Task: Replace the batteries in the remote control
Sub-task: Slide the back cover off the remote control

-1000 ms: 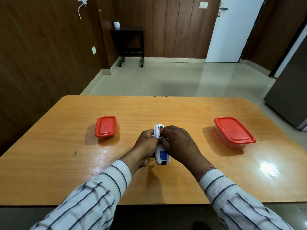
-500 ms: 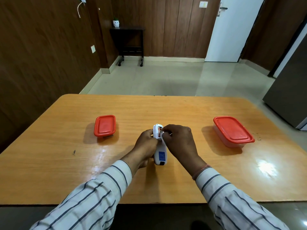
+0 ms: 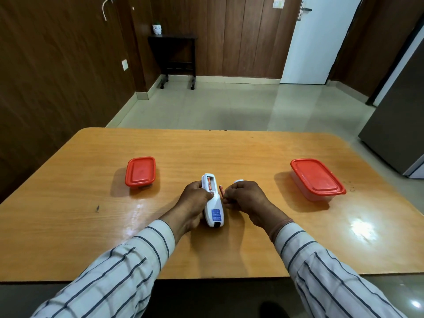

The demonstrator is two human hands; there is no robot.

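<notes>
Remote: I see the white remote control (image 3: 213,203) lying on its face near the front middle of the table (image 3: 229,152), its back open at the far end.
Left hand: My left hand (image 3: 195,200) wraps around the left side of the remote and holds it down, thumb on top.
Right hand: My right hand (image 3: 245,198) is curled up just beside the remote. Its fingertips (image 3: 226,198) pinch one small orange battery (image 3: 221,190).
What changed: A second ago the right hand was on top of the open slot. Now it has pulled away to the right with that battery. So one battery is out.
Still inside: Another orange battery (image 3: 208,182) sits in the left slot. The slot next to it looks empty.
Cover: A small white piece (image 3: 238,180) peeks out behind my right hand. I think it is the battery cover, but I cannot tell for sure.
Boxes: A small box with a red lid (image 3: 140,171) sits to the left. A bigger box with a red lid (image 3: 317,177) sits to the right. Both are shut and well apart from the remote.
What it means: I think the job is at the taking-out part. The second old battery must come out before new ones go in.
</notes>
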